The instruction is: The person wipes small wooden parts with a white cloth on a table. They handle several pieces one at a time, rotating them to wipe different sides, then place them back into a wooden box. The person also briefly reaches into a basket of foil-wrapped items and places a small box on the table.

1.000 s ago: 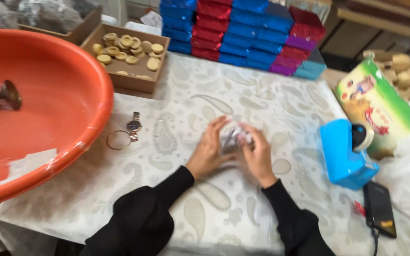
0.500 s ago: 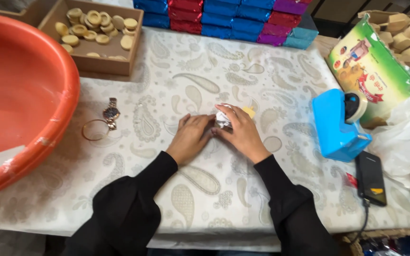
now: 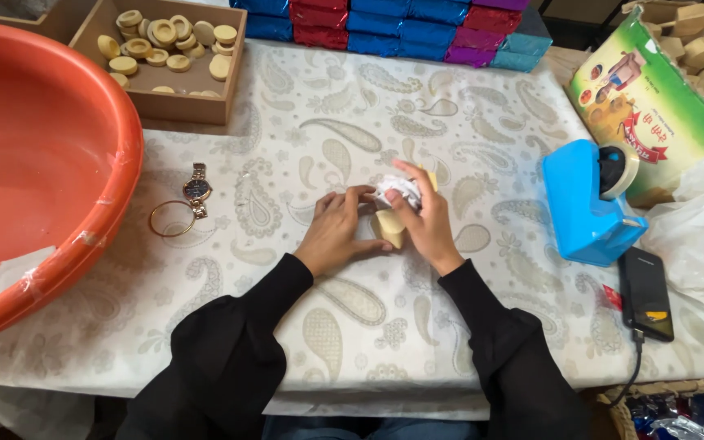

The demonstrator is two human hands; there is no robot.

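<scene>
My left hand (image 3: 337, 231) and my right hand (image 3: 421, 218) meet at the middle of the desk (image 3: 385, 326), which is covered with a pale paisley cloth. Both hands are closed around one tan block (image 3: 390, 227) with a crumpled white wrapper (image 3: 399, 189) on its upper end; the left hand presses the block's side with curled fingers, and the right hand grips the wrapper and the block from the other side. The block rests low against the desk between the two hands. To my left, a wristwatch (image 3: 197, 190) lies beside a thin ring bangle (image 3: 172, 218), both well apart from the hands. Further left sits a large orange basin (image 3: 50, 163). At the far left edge stands a cardboard box (image 3: 189, 106) holding round tan pieces. A row of blue, red and purple packets (image 3: 401, 24) lines the far edge. To my right stand a blue tape dispenser (image 3: 584, 204), a black phone (image 3: 645, 293) on a cable, and a white plastic bag (image 3: 698, 228).
</scene>
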